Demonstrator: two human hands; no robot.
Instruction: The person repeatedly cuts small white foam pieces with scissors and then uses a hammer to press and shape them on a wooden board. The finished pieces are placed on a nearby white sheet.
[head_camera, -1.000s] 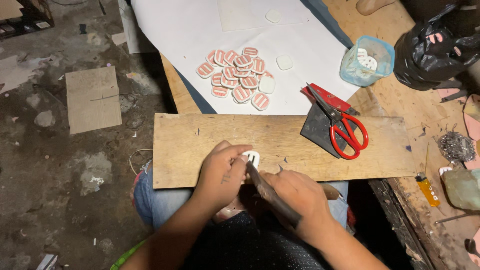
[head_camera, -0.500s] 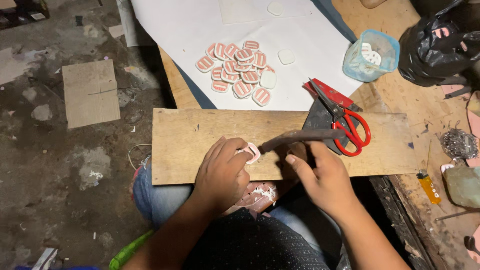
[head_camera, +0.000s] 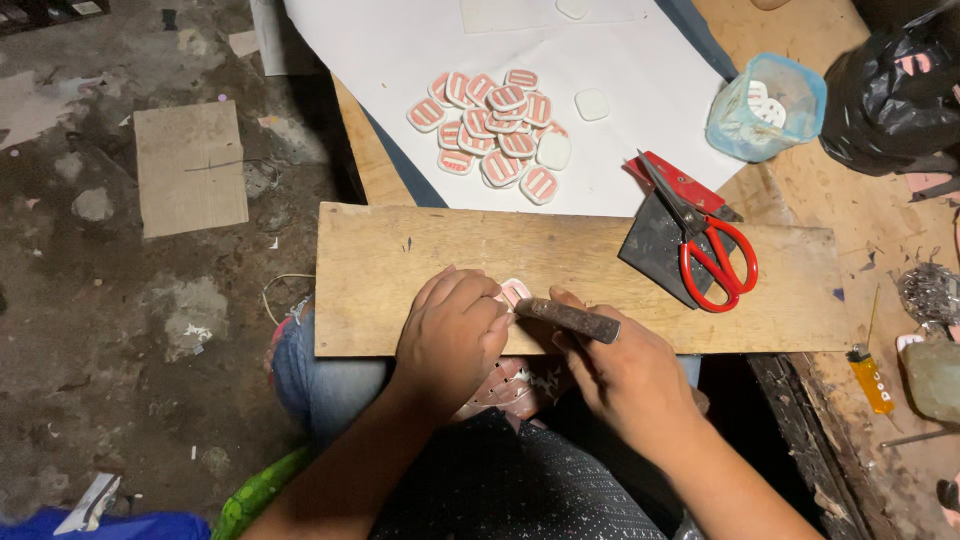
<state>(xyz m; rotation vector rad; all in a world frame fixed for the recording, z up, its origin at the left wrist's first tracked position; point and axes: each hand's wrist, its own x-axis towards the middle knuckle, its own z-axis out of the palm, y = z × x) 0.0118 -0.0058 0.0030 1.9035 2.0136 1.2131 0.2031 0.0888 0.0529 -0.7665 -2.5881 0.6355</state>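
Nearest, the left hand (head_camera: 452, 335) pressed down on a small pink-and-white piece (head_camera: 514, 292) at the near edge of the board (head_camera: 400, 270), fingers together over it so only its far tip showed. Just right, the right hand (head_camera: 628, 375) was wrapped tight around a dark metal tool (head_camera: 568, 319), its end touching that piece. The board was bare, scuffed wood lying across the lap. Farther right on it lay red scissors (head_camera: 715, 255) on a dark sheet (head_camera: 655, 245). Beyond, white paper (head_camera: 400, 45) carried a pile (head_camera: 495, 125) of matching pink-striped pieces, a blue tub (head_camera: 768, 110) just to the right. Left, a dirty concrete floor (head_camera: 100, 300).
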